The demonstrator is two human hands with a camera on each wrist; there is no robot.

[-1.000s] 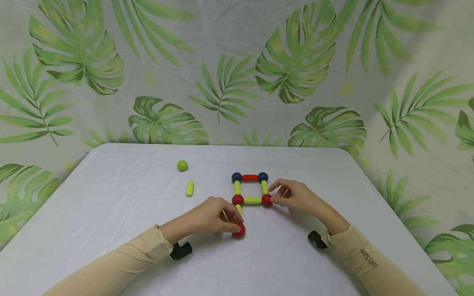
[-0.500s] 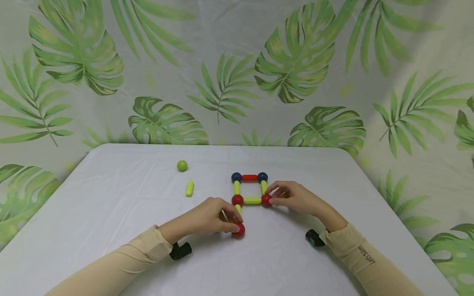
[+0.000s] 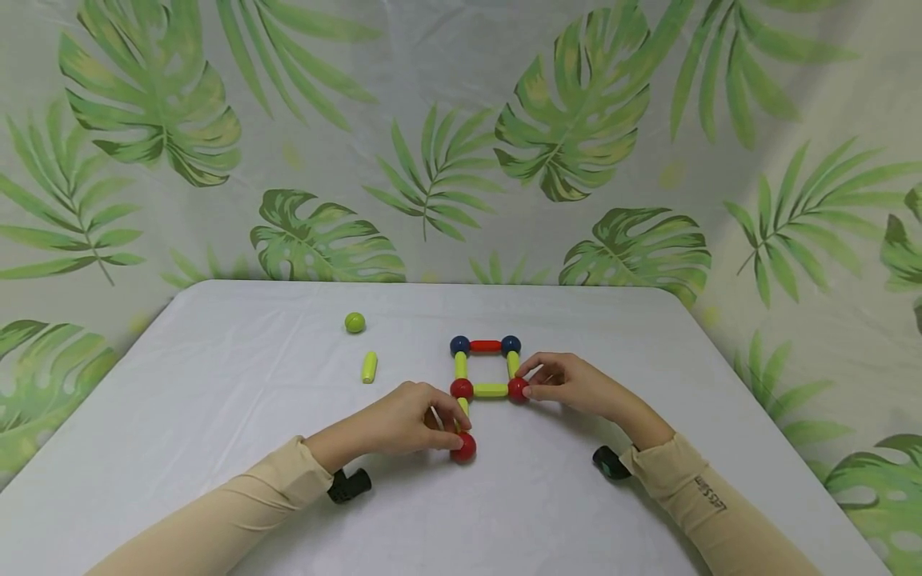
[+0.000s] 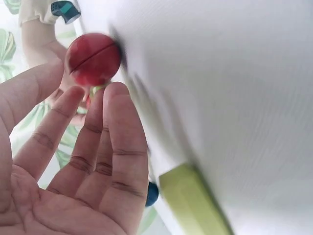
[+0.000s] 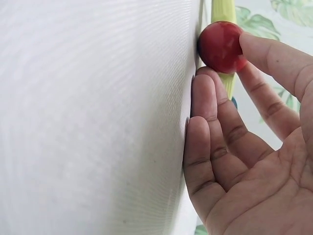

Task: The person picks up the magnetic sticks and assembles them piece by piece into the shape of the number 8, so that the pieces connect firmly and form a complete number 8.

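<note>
A flat frame of balls and short rods lies on the table. Two blue balls [image 3: 511,345] joined by a red rod [image 3: 486,346] form its far side; yellow-green rods [image 3: 491,390] make the other sides. Another rod reaches from the left red ball [image 3: 462,389] toward the near red ball [image 3: 467,449], partly hidden behind fingers. My left hand [image 3: 410,420] holds that near ball [image 4: 94,58] between thumb and fingertips. With thumb and fingers, my right hand [image 3: 579,386] holds the red ball [image 5: 220,46] at the frame's right near corner.
A loose green ball [image 3: 354,322] and a loose yellow-green rod [image 3: 370,367] lie left of the frame on the white-covered table [image 3: 238,360]. Black wrist cameras [image 3: 350,486] sit under both cuffs. A leaf-patterned cloth [image 3: 432,160] hangs behind the table.
My right hand has moved slightly left and its fingers have come down closer around the corner red ball. The left hand has stayed almost still at the near ball.
</note>
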